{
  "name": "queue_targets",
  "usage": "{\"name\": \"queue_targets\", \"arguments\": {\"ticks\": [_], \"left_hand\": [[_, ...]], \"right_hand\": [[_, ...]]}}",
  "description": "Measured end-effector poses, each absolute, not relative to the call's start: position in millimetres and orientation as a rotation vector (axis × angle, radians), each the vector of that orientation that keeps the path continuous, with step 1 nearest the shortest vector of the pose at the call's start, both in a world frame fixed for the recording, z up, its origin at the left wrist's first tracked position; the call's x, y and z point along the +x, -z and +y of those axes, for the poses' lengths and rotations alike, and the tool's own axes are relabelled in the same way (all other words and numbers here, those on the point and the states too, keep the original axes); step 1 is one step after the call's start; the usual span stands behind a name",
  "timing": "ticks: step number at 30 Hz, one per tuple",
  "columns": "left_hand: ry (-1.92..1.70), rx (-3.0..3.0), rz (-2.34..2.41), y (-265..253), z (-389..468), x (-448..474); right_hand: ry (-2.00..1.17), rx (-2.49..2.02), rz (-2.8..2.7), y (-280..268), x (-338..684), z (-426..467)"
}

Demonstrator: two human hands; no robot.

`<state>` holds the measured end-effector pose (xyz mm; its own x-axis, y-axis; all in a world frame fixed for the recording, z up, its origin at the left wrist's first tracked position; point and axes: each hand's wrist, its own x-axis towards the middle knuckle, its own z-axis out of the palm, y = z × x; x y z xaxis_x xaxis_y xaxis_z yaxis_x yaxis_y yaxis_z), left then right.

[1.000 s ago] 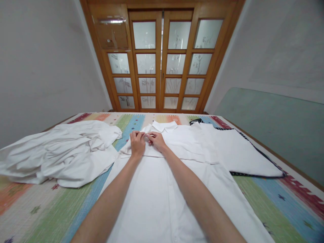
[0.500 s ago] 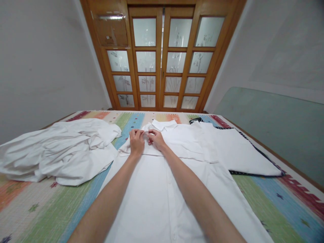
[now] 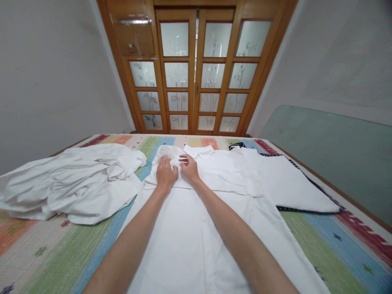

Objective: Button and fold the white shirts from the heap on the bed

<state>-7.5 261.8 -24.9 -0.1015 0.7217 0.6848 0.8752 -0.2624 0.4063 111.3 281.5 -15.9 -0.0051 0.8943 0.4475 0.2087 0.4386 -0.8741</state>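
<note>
A white button-up shirt [image 3: 180,241] lies spread out in front of me, its collar [image 3: 199,151] at the far end. Across its upper part runs a folded layer of white cloth [image 3: 226,173]. My left hand [image 3: 167,173] rests on the cloth left of the collar, fingers stretched out and slightly blurred, thumb apart. Close beside it, my right hand [image 3: 189,168] hovers at or on the cloth just below the collar, fingers apart with nothing visible between them. The fingertips' exact contact with the fabric is hard to make out.
A crumpled heap of white cloth [image 3: 76,183] lies on the left. To the right is a flat white piece with dark patterned edging [image 3: 294,179]. Underneath is a striped, multicoloured cover [image 3: 343,237]. A pale green panel [image 3: 330,151] stands along the right wall.
Both hands were pinching the cloth left of the collar. Now their fingers have let go and spread, and that bit of cloth lies flatter, extending farther back and left.
</note>
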Motion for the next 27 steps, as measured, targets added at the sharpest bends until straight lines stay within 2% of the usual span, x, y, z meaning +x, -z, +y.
{"name": "queue_targets", "arguments": {"ticks": [6,11,18,23,27], "left_hand": [[0.936,-2.089,-1.939,36.5,272.5,-24.2],[0.810,-2.100,-1.971,34.2,273.8,-30.5],[1.109,-1.885,-2.182,-1.1,278.6,-77.8],[1.245,-1.918,-2.755,-15.2,284.5,-115.2],[1.309,-2.012,-2.812,-17.1,289.4,-115.3]], "right_hand": [[-0.296,-1.292,-2.138,11.9,107.2,267.8],[-0.095,-1.338,-2.355,10.1,105.5,263.0],[-0.052,-1.324,-2.422,13.4,106.3,264.2],[-0.066,-1.336,-2.428,13.3,104.6,263.2],[-0.060,-1.346,-2.447,12.9,103.6,261.3]]}}
